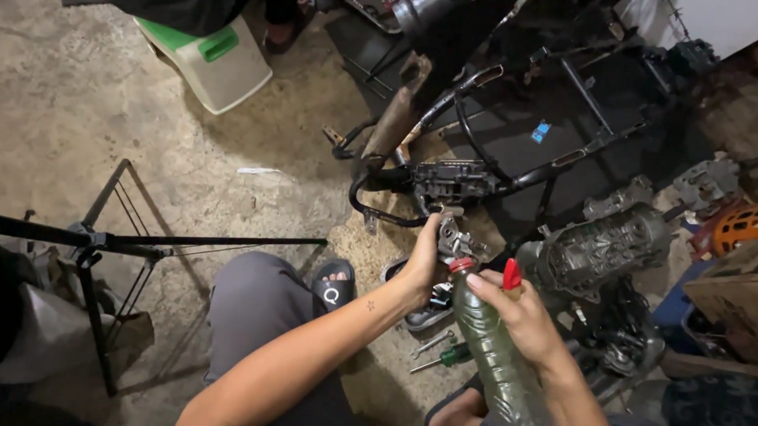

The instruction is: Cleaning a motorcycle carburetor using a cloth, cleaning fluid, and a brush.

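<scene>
greenish plastic bottle (496, 363) stands tilted in the right hand (523, 317), whose fingers wrap its neck while pinching a red cap (512, 275) above the red-ringed mouth. the left hand (419, 266) is closed around a small grey metal part (456, 240), held just beside the bottle's mouth, below the black motorcycle frame (483, 171). a grey engine block (599, 248) lies to the right, and a green-handled screwdriver (445, 356) rests on the concrete floor (76, 115)

Dim, soft shadows, wide-angle bending at edges, mostly sharp.
</scene>
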